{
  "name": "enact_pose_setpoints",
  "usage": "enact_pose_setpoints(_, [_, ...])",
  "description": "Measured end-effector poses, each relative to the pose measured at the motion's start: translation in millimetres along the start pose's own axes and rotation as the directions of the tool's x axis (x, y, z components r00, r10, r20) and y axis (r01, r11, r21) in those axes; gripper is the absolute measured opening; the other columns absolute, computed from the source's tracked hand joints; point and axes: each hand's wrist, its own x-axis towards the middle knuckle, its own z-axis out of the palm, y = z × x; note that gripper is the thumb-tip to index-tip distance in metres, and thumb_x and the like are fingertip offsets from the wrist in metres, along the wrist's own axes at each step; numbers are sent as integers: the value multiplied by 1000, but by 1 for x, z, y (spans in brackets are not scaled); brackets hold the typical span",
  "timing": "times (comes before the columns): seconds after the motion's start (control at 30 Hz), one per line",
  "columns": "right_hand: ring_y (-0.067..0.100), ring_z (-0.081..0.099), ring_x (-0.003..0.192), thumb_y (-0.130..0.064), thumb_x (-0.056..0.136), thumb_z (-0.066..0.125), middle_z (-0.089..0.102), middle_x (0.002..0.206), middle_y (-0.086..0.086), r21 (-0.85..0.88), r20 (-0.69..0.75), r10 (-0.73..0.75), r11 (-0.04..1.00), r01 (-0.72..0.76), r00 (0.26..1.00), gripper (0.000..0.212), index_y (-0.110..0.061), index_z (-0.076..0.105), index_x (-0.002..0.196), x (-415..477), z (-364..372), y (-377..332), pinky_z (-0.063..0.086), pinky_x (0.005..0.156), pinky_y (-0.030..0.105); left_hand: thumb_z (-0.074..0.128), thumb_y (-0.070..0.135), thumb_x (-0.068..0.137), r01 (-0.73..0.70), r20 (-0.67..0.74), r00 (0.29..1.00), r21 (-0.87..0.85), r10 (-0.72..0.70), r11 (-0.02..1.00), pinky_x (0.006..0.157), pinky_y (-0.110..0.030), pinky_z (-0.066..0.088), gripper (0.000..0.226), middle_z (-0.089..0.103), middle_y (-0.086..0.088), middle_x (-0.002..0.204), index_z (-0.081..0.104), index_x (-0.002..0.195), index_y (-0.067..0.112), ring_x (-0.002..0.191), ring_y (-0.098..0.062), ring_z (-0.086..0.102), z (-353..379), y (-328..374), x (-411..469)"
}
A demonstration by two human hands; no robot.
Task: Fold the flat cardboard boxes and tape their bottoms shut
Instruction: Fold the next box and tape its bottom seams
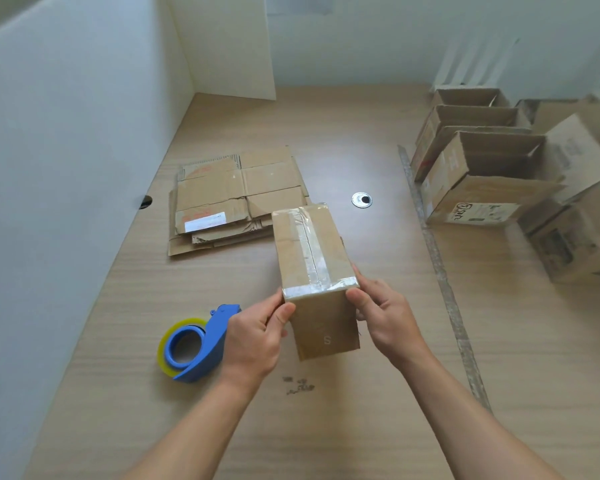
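Gripping the box (312, 247) bottom-up, we pinch its near taped corners with left hand (257, 336) and right hand (381, 313). Taping looks done; next we'd set it with the folded boxes (478, 168) beyond the right hand, then take a flat from the stack (236, 199) beyond the left. Its open side is hidden.

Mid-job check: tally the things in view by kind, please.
Taped brown cardboard box, held: 1
Blue tape dispenser with clear-yellow roll: 1
Stack of flat cardboard boxes: 1, sheets uncountable
Folded open cardboard boxes, right side: at least 5, some blurred
Total: at least 8
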Motion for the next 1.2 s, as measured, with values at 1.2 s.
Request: enact_pose_setpoints(1.2, [11, 60, 112, -38, 95, 64, 57, 124, -5, 148, -82, -47, 987, 59, 996, 48, -40, 49, 141, 29, -21, -58, 52, 92, 33, 74, 50, 72, -9, 258, 966, 46, -3, 999, 98, -17, 44, 88, 52, 16, 137, 27, 144, 64, 123, 3, 52, -31, 9, 5])
